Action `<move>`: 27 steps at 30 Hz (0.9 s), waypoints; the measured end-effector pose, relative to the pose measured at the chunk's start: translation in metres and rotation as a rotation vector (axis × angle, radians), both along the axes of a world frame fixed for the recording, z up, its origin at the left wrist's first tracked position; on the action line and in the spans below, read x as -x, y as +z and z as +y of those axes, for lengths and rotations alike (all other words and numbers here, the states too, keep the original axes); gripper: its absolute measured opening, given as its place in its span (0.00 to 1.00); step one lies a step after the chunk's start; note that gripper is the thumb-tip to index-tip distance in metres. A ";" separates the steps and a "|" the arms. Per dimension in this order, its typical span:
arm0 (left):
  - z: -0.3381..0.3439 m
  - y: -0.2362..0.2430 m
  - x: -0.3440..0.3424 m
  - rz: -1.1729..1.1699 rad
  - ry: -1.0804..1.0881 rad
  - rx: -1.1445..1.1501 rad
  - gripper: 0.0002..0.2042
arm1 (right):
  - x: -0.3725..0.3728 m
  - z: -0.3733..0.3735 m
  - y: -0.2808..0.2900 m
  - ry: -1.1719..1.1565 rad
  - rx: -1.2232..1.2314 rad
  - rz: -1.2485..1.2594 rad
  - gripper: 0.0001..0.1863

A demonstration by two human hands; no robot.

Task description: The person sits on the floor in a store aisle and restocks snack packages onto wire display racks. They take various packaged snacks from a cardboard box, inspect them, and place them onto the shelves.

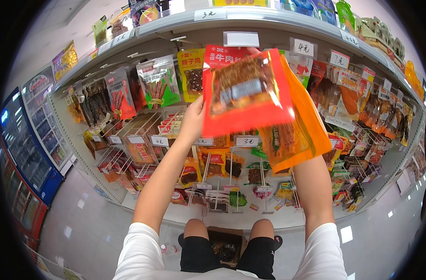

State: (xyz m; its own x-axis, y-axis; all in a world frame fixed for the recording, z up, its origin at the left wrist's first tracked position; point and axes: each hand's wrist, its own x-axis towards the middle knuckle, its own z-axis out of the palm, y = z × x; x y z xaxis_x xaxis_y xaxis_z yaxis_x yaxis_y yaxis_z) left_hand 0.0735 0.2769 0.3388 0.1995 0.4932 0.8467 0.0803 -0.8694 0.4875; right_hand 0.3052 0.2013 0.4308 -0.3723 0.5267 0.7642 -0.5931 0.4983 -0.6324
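My left hand point(193, 120) is closed on the left edge of a flat red food packet point(248, 116), whose clear window shows brown dried strips. Fanned out behind it on the right are orange snack packets point(315, 133), one with brown sticks in its window. My right forearm point(313, 191) goes up behind them, so the right hand's fingers are mostly hidden. A bit of skin shows above the red packet's top edge, beside another red packet point(214, 52) on the rack. A yellow packet point(193, 74) hangs just left of these.
Wire hooks with price tags point(247, 141) and hanging snack packets fill the shelf unit point(175, 23) ahead. An opened cardboard box point(241, 247) with dark packets stands between my legs. Clear bottles point(168, 248) are on the floor point(91, 224) beside it. Drink fridges point(28, 140) line the left.
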 end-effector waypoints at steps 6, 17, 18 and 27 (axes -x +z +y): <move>-0.011 0.008 0.006 0.073 0.125 0.217 0.20 | -0.010 0.025 -0.001 -0.026 0.031 0.005 0.36; -0.018 -0.003 -0.007 0.013 0.022 0.200 0.22 | -0.010 0.003 0.009 -0.169 -0.055 0.007 0.28; -0.013 -0.003 -0.007 -0.001 0.004 0.200 0.22 | -0.005 -0.003 0.011 -0.210 -0.027 0.026 0.28; 0.003 0.007 -0.013 -0.042 -0.151 0.323 0.21 | 0.002 -0.023 0.013 -0.499 0.023 -0.088 0.26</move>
State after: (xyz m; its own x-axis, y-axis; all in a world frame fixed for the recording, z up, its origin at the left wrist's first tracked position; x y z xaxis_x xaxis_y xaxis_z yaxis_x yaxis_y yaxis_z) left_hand 0.0862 0.2800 0.3461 0.2584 0.7047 0.6608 -0.0632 -0.6702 0.7394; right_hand 0.3032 0.1783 0.4434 -0.1336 0.6729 0.7275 -0.2305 0.6929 -0.6832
